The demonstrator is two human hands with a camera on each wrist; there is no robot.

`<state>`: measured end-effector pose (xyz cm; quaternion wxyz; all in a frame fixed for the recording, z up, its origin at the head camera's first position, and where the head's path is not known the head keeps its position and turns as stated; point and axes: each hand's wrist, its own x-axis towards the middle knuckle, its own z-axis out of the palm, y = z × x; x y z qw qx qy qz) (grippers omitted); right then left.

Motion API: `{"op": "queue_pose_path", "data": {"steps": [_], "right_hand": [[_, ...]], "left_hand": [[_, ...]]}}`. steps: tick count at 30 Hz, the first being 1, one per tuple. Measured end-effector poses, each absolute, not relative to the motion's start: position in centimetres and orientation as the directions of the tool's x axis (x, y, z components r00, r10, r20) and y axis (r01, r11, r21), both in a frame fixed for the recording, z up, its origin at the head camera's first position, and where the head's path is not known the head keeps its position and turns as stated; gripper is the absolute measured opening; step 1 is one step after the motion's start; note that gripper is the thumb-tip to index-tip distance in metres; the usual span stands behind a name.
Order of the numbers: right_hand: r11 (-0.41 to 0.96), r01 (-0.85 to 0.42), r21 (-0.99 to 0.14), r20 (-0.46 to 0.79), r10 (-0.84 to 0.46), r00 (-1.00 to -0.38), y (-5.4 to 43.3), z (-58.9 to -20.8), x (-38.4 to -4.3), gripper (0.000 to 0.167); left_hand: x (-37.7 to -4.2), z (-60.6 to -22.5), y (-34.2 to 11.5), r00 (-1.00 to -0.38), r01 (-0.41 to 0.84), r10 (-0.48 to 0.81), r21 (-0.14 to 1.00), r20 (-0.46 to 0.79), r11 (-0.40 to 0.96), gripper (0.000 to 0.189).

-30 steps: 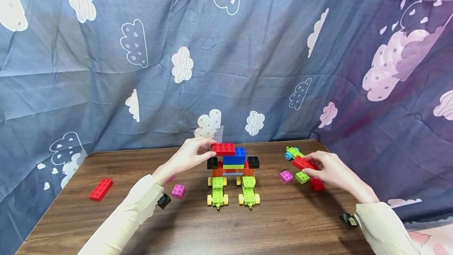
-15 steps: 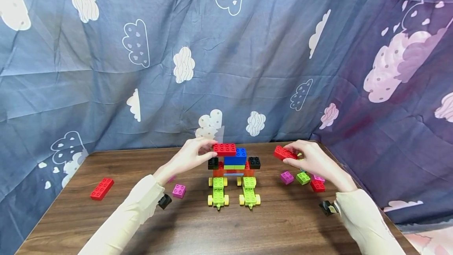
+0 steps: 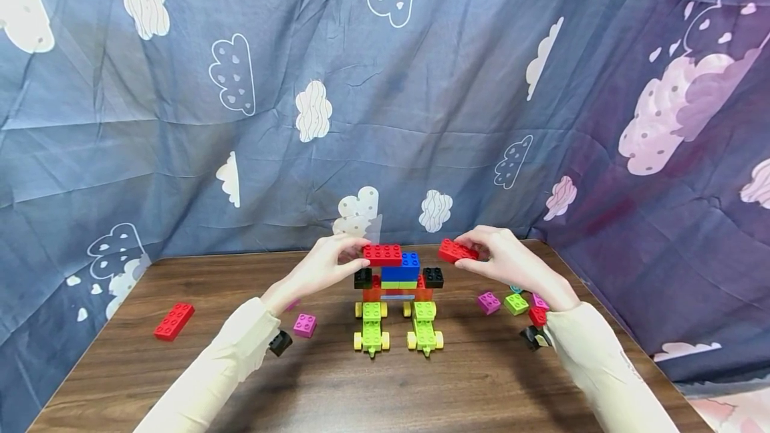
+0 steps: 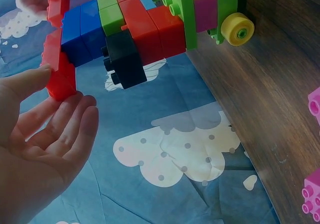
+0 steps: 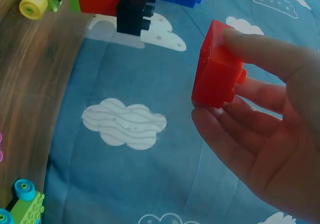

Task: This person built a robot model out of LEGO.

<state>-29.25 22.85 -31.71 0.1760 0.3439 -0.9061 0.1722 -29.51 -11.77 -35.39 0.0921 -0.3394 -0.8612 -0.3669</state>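
A toy brick build stands mid-table on lime wheeled bases [image 3: 371, 336] with yellow wheels. Orange-red, lime and blue bricks [image 3: 400, 274] rise above them, with a black brick [image 3: 433, 277] on either side. At the top left lies a long red brick [image 3: 382, 255] against the blue ones; my left hand [image 3: 321, 264] pinches its outer end between thumb and fingers. My right hand [image 3: 511, 260] holds another red brick [image 3: 455, 251] in the air, right of the build and apart from it. In the right wrist view, thumb and fingertips grip this brick [image 5: 216, 66] by opposite sides.
Loose on the table's left lie a red brick [image 3: 174, 321] and a pink brick [image 3: 305, 325]. Pink [image 3: 489, 303], lime [image 3: 516, 304] and red [image 3: 538, 316] bricks lie at the right, near a blue-wheeled lime base [image 5: 27, 204]. A cloud-patterned curtain [image 3: 271, 152] hangs behind.
My right hand has lifted its red brick from the right-hand group and carried it left, up beside the build. The left hand stays on its brick.
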Motion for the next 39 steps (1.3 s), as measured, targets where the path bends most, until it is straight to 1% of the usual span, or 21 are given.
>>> {"op": "queue_pose_path", "data": {"steps": [13, 19, 27, 33, 39], "right_hand": [[0.645, -0.74, -0.19, 0.42, -0.628, -0.655, 20.6, -31.3, -29.5, 0.028], [0.632, -0.755, -0.177, 0.413, -0.648, -0.64, 20.0, -31.3, -29.7, 0.028], [0.632, -0.755, -0.177, 0.384, -0.662, -0.644, 19.1, -31.2, -29.8, 0.029], [0.615, -0.771, -0.167, 0.387, -0.678, -0.625, 18.5, -31.2, -29.9, 0.028], [0.612, -0.77, -0.18, 0.375, -0.681, -0.629, 18.3, -31.3, -29.9, 0.029]], "left_hand": [[-29.5, -35.4, -11.8, -0.761, 0.642, 0.515, 0.576, 0.395, 0.506, 0.037], [-29.5, -35.4, -11.9, -0.754, 0.652, 0.517, 0.56, 0.405, 0.511, 0.037], [-29.6, -35.3, -11.8, -0.757, 0.648, 0.515, 0.565, 0.403, 0.51, 0.036], [-29.7, -35.3, -11.8, -0.757, 0.648, 0.512, 0.57, 0.406, 0.505, 0.035], [-29.6, -35.4, -11.8, -0.753, 0.653, 0.512, 0.564, 0.413, 0.505, 0.036]]}}
